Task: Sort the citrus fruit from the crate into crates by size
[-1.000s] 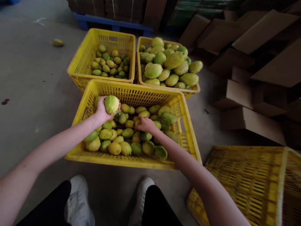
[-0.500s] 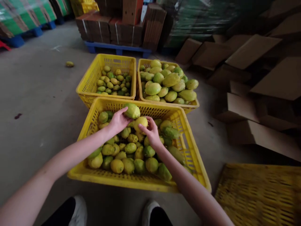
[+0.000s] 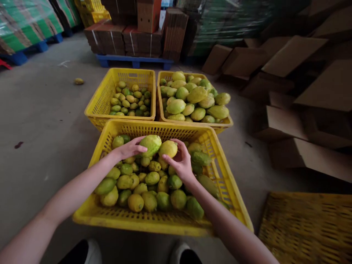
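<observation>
Over the near yellow crate [image 3: 165, 227], my left hand [image 3: 132, 148] is closed on a large green-yellow lemon [image 3: 151, 145]. My right hand [image 3: 182, 161] grips a rounder yellow lemon [image 3: 168, 149], thumb on the near side and fingers behind it. The two held fruits are side by side, close to each other. Below them, the crate holds many loose green and yellow lemons [image 3: 152, 178] of mixed sizes. My forearms cross the crate's near rim and hide some of the fruit.
Beyond stand a yellow crate of small lemons [image 3: 95, 106] and one heaped with large fruit [image 3: 197, 94]. One lemon [image 3: 78, 81] lies on the floor at left. Cardboard boxes [image 3: 286, 121] are piled at right, above another yellow crate [image 3: 308, 227]. A blue pallet [image 3: 134, 62] carries flattened cartons.
Both hands still hold their fruits. The left hand's lemon has come lower and turned more upright; the right hand's lemon has shifted slightly right. The camera view has moved a little.
</observation>
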Demonstrator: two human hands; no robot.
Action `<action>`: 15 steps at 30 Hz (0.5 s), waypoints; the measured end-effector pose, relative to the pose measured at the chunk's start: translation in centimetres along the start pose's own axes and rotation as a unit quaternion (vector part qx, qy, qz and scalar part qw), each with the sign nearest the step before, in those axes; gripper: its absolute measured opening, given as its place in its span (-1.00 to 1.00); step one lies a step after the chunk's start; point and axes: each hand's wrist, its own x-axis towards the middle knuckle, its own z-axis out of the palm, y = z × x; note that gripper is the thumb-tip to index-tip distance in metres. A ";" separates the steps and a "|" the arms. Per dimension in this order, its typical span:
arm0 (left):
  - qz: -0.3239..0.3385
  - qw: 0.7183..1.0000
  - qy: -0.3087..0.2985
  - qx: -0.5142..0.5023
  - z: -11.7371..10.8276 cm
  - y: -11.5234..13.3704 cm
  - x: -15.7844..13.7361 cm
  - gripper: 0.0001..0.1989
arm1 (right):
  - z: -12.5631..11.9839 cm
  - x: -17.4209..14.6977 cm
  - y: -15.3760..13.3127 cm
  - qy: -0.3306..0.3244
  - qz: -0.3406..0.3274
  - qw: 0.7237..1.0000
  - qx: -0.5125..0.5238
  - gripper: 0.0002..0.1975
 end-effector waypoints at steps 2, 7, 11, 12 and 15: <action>-0.030 0.999 -0.016 -0.034 0.6 -0.2 -0.2 -0.50 | 0.0 -0.1 0.0 -0.003 0.006 1.000 0.003 -0.36; -0.096 0.968 0.075 -0.221 2.6 -1.3 0.0 -0.61 | 0.5 -0.5 0.5 -0.009 -0.013 0.999 -0.031 -0.34; -0.085 0.940 0.165 -0.287 2.6 -2.3 0.6 -0.69 | 1.0 -0.9 1.3 0.001 -0.047 0.995 -0.092 -0.31; -0.074 0.939 0.176 -0.286 2.4 -2.4 0.8 -0.70 | 1.1 -1.0 1.5 0.000 -0.052 0.993 -0.103 -0.34; -0.018 0.950 0.192 -0.245 1.8 -2.4 1.1 -0.73 | 1.1 -1.2 2.0 -0.002 -0.075 0.985 -0.154 -0.44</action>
